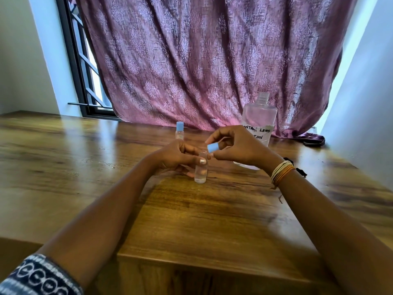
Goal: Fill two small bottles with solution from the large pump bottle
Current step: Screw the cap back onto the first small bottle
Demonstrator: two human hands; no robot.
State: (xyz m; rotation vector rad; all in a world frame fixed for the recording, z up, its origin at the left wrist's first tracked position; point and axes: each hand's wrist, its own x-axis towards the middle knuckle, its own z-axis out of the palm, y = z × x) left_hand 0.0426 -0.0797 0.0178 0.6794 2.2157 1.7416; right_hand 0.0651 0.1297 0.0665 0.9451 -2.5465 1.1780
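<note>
Centre frame: left hand (174, 157) grip clamps clear, liquid-filled small bottle (200, 170); right hand (238, 146) grip pinches blue cap (213, 148) above it.

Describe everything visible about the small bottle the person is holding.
The small bottle is clear, looks like plastic, and stands upright on the wooden table, with clear liquid inside. Its neck is open. The left hand grips it from the side, thumb across its front. The right hand holds its light blue cap tilted just above the neck.
</note>
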